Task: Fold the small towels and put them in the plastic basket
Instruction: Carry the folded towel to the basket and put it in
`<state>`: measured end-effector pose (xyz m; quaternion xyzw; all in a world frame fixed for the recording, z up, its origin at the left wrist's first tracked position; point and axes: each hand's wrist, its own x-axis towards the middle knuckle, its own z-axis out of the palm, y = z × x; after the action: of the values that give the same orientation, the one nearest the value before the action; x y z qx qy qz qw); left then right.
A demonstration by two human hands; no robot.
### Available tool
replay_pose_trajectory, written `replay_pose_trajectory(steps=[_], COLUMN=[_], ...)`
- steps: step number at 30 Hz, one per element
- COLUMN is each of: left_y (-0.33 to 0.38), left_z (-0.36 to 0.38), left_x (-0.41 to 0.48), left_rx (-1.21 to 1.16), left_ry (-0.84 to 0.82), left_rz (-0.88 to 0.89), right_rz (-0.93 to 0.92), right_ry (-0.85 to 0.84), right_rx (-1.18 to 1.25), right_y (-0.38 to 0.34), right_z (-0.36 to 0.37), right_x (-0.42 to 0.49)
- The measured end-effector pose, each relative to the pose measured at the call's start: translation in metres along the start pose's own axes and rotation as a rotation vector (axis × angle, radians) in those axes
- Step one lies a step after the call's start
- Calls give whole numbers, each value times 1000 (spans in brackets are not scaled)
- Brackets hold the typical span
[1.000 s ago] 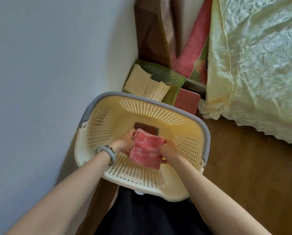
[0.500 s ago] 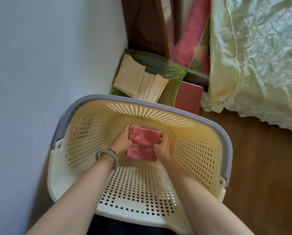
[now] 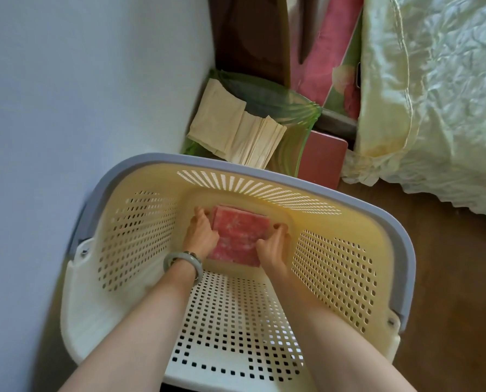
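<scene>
Towel (image 3: 239, 236) lies flat at far end of basket (image 3: 377, 219) floor, long axis pointing away from person. L hand (image 3: 200, 233) at its left edge, R hand (image 3: 272, 247) at right, fingers curled gripping it; both equally near.

1. The towel (image 3: 237, 236), held up and bunched between the hands a second ago, now lies flat on the basket (image 3: 349, 193) floor between them.
2. The left hand (image 3: 200, 234) and right hand (image 3: 272, 247) have reached down and forward to the basket's far end.
3. They now hold only the towel's side edges.
</scene>
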<state>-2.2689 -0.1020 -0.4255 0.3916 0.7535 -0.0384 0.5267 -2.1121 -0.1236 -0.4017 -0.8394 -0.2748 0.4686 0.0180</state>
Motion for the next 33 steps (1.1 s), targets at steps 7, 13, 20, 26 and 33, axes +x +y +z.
replay_pose_trajectory(steps=[7,13,20,26,33], left_y=[17,22,29,57,89], left_z=[-4,-14,-32,-80,-128], left_x=[-20,-25,-58,-127,-215], left_rx=[-33,69,89,11,-129], left_ry=[66,-183,-325,-356,-283], left_rz=[152,181,185,263,523], right_rz=[-146,-184,-305,-509,-670], right_ry=[-4,-140,-227,-414,-246], right_rx=[131,72,-112,-186,48], right_y=[-5,-6,-24,-66,-69], right_z=[8,16,-9,-86,-190], right_x=[-22,-14,-37,-104,-195])
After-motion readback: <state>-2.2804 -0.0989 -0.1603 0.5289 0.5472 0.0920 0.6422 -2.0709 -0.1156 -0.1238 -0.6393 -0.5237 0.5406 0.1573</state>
